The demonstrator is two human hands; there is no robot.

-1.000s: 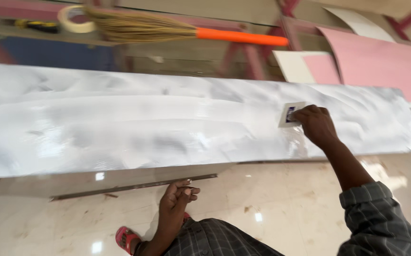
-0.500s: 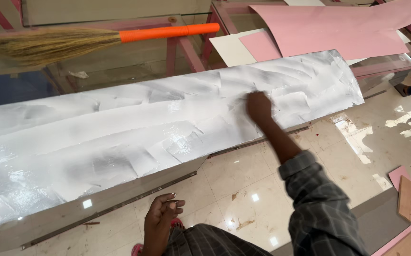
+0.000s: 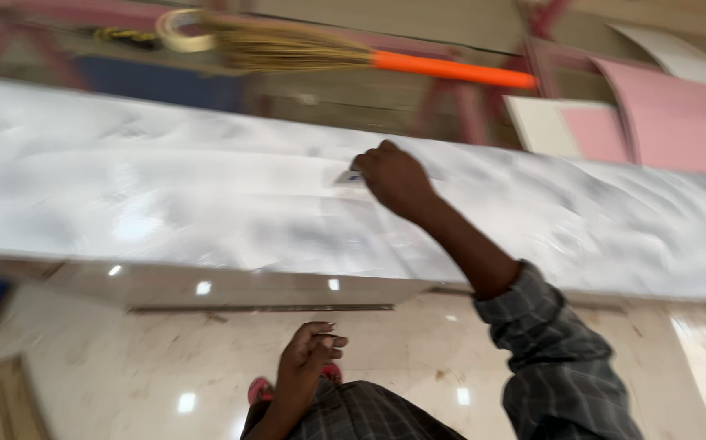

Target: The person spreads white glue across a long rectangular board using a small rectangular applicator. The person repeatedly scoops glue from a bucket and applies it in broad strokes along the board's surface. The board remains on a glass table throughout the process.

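Note:
A long white board (image 3: pixel 165 204), smeared with a wet white coating, lies across the view in front of me. My right hand (image 3: pixel 396 178) is stretched out over its middle and presses a small flat white spreader card (image 3: pixel 349 176) onto the coated surface; only a corner of the card shows past my fingers. My left hand (image 3: pixel 308 358) rests on my knee near the bottom, fingers loosely curled, holding nothing. The view is blurred by motion.
A broom (image 3: pixel 369 55) with an orange handle and a roll of tape (image 3: pixel 180 29) lie behind the board. Pink sheets (image 3: pixel 666 122) lean at the back right. Polished marble floor (image 3: pixel 125 367) lies below, with a thin dark strip (image 3: pixel 259 309) on it.
My right hand has slid the card leftward along the board from its right end toward the middle. The head view swung with it. My left hand has stayed on my knee.

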